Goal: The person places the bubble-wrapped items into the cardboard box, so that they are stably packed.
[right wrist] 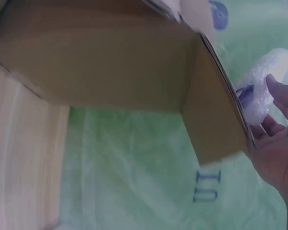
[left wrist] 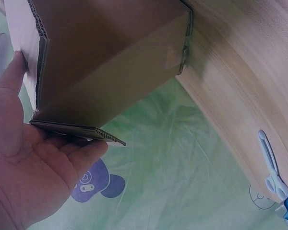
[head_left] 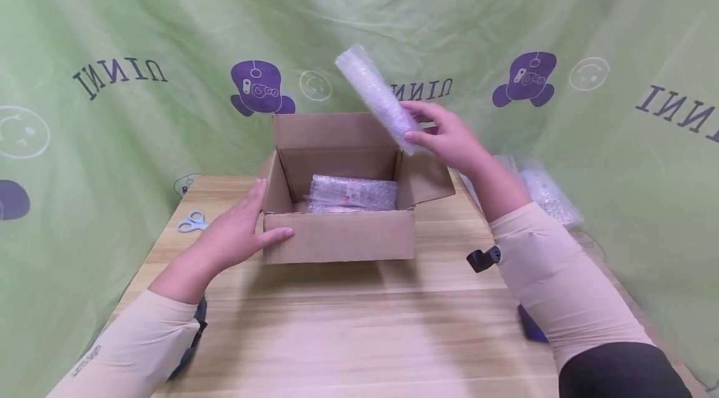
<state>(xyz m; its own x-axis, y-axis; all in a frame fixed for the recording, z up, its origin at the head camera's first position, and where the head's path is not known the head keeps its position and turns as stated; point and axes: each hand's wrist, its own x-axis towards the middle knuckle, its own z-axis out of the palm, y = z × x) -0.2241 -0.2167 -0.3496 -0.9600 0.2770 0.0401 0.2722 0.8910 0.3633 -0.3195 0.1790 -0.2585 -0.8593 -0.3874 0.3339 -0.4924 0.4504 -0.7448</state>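
Note:
An open cardboard box (head_left: 339,237) stands on the table with its flaps folded outward. My left hand (head_left: 236,229) holds its near left corner, thumb on the front and fingers along the left flap. In the left wrist view, that hand's fingers lie against the flap's outer side. Above the right side of the box, my right hand (head_left: 449,136) grips a tilted bubble-wrapped roll (head_left: 375,95) by its lower end. The same roll (right wrist: 261,88) shows past a flap in the right wrist view. Inside the box lie bubble-wrapped packages (head_left: 354,192), the upper one with a small label.
Light blue scissors (head_left: 192,222) lie on the wooden table (head_left: 348,335) left of the box. More bubble-wrapped packages (head_left: 547,192) sit at the right edge, behind my right forearm. A green printed cloth (head_left: 185,17) hangs behind the table. A dark object (head_left: 530,324) lies partly under the right sleeve.

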